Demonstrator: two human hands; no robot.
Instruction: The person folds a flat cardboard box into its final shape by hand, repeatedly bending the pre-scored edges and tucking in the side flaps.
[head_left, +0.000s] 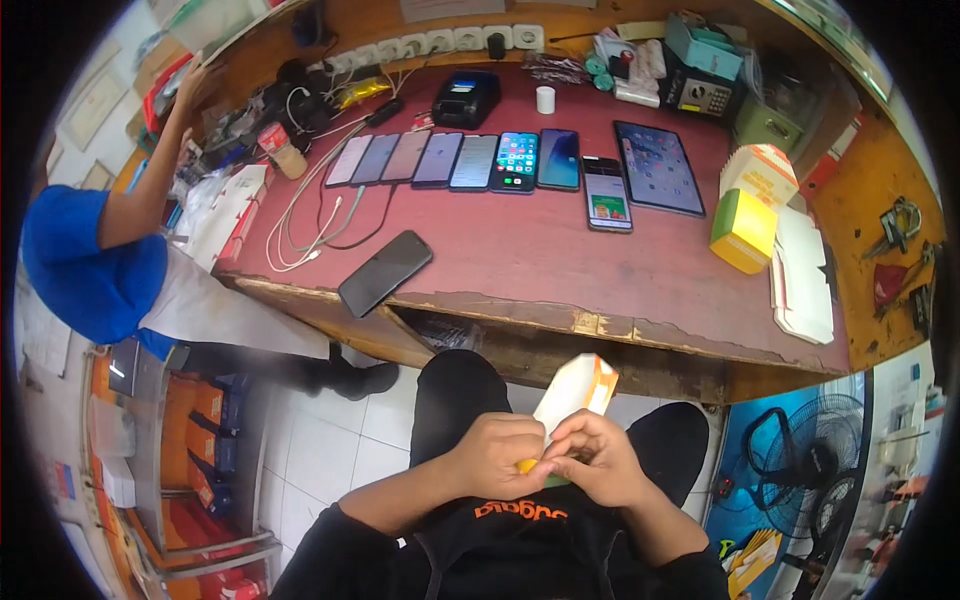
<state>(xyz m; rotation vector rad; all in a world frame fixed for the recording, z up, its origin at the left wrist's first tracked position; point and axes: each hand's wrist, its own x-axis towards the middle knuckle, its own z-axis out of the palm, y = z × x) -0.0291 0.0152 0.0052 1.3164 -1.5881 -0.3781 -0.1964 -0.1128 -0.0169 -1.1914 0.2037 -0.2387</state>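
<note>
Over my lap, my left hand (504, 454) and my right hand (592, 457) meet around a paperboard box (576, 390). White panels with an orange-red printed edge stick up beyond my fingers, and a bit of yellow and green shows below them. Both hands grip the box, and their fingers hide its middle. On the right of the table stand a folded yellow and green box (744, 231) and another orange-and-white box (761, 176). Beside these lies a stack of flat white box blanks (802, 277).
A row of smartphones (436, 160) and a tablet (658, 166) lie on the worn red tabletop (517, 255). A dark phone (386, 273) overhangs its front edge near loose charging cables (315, 241). Another person (97, 255) stands at left, an arm raised. A fan (814, 457) stands at lower right.
</note>
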